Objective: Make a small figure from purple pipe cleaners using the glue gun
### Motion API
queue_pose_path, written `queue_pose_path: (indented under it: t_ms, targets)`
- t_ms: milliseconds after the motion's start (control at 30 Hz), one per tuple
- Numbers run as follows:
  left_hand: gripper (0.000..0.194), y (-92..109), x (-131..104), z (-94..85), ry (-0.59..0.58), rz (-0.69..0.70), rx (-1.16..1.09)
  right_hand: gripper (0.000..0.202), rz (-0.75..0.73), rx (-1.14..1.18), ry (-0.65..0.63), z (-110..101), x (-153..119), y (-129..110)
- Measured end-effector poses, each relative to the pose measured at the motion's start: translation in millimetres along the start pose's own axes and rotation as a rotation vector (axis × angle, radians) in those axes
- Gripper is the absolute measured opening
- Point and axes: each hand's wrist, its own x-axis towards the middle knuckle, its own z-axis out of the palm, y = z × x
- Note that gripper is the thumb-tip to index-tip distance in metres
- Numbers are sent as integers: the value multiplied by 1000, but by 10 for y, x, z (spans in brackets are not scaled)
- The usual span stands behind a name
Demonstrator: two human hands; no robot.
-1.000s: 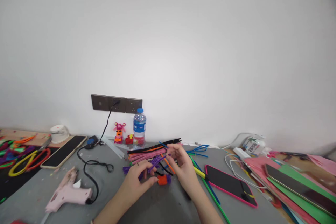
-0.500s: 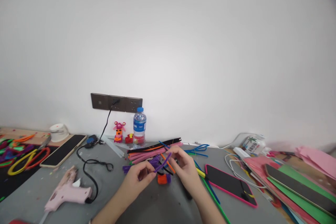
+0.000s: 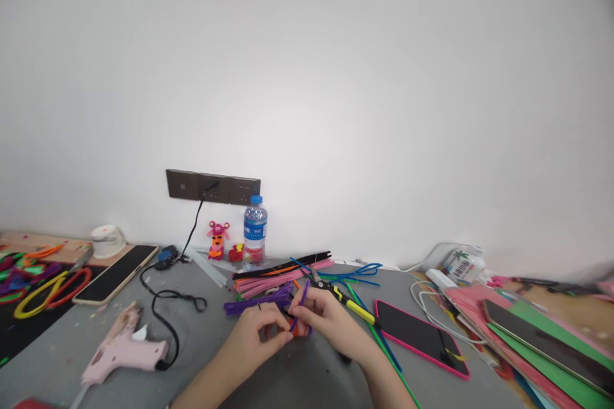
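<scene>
A short purple pipe cleaner (image 3: 304, 294) runs between my two hands. My left hand (image 3: 263, 332) pinches its lower end between thumb and forefinger. My right hand (image 3: 327, 319) grips it higher up, with the fingers bent round it. Behind and under the fingers lies a small orange piece (image 3: 301, 328), mostly hidden. Just beyond the hands are purple pipe cleaners (image 3: 235, 307) and a bundle of pink ones (image 3: 254, 285). Pliers with yellow and black handles (image 3: 359, 312) lie right behind my right hand.
A pink glue gun (image 3: 125, 353) with a black cord lies at the left, near a phone (image 3: 115, 275). A water bottle (image 3: 255, 233) and a small pink and orange figure (image 3: 217, 241) stand by the wall. A pink-edged phone (image 3: 419, 337) and coloured sheets (image 3: 542, 339) lie right.
Both hands have moved down and closer together, my right one to the left. The purple pipe cleaner is now steeper and over the orange piece. More of the pliers shows.
</scene>
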Motion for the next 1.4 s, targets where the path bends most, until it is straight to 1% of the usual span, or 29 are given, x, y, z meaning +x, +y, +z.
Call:
queue_pose_path:
  t_ms: [100, 233, 333, 400, 433, 467, 533, 567, 600, 633, 667, 700, 767, 833, 900, 967, 1000, 1033, 1100, 1167, 1233, 1300, 1333, 1367, 1400]
  targets:
    - [10, -19, -6, 24, -4, 25, 67, 32, 29, 20, -19, -28, 7, -4]
    - [13, -21, -20, 39, 42, 13, 163, 34, 29, 26, -5, -31, 2, -11]
    - [10, 10, -21, -5, 34, 20, 176, 34, 10, -18, 1, -57, -2, 1]
    - [14, -1, -11, -67, 68, 52, 211, 35, -20, -85, 52, -98, 4, 32]
    - [19, -30, -4, -100, 125, 65, 250, 36, -37, -117, 90, -123, 10, 55]
    - [23, -78, 4, -128, 217, 66, 308, 38, -51, -137, 127, -148, 17, 83]
    - [26, -231, 17, -151, 441, 8, 473, 39, -67, -137, 175, -193, 32, 141]
    - [31, -325, 21, -141, 523, -39, 563, 39, -76, -125, 187, -210, 39, 166]
    - [39, -422, 22, -119, 570, -96, 637, 38, -85, -112, 190, -223, 46, 186]
    - [45, -512, 21, -88, 577, -151, 690, 38, -94, -102, 193, -233, 51, 199]
    - [49, -588, 19, -53, 550, -176, 721, 38, -101, -99, 195, -239, 54, 206]
    - [51, -644, 15, -20, 509, -169, 731, 38, -104, -102, 199, -242, 56, 206]
    - [50, -686, 6, 25, 484, -148, 732, 39, -100, -118, 210, -243, 58, 193]
    - [47, -636, -2, 37, 500, -102, 718, 42, -93, -132, 232, -242, 57, 172]
    - [44, -518, -15, 39, 521, -32, 689, 44, -89, -136, 252, -244, 55, 156]
    - [44, -367, -40, 60, 488, 56, 645, 44, -88, -134, 263, -251, 50, 150]
    - [46, -291, -58, 81, 455, 87, 639, 44, -91, -135, 270, -257, 47, 150]
    - [49, -219, -79, 107, 396, 120, 631, 44, -94, -136, 276, -265, 44, 152]
    - [55, -104, -125, 163, 237, 162, 598, 43, -97, -139, 295, -283, 38, 158]
    - [60, -36, -168, 206, 117, 178, 563, 43, -95, -141, 310, -300, 36, 163]
    - [63, -9, -194, 225, 52, 178, 541, 45, -90, -138, 321, -312, 38, 161]
    - [61, -15, -198, 224, 33, 179, 539, 46, -84, -139, 335, -316, 40, 151]
    - [59, -29, -192, 220, 41, 185, 548, 47, -81, -140, 343, -317, 41, 144]
    - [57, -50, -180, 213, 65, 189, 567, 48, -79, -143, 349, -317, 42, 138]
    - [55, -78, -164, 204, 113, 185, 598, 48, -77, -144, 354, -318, 42, 133]
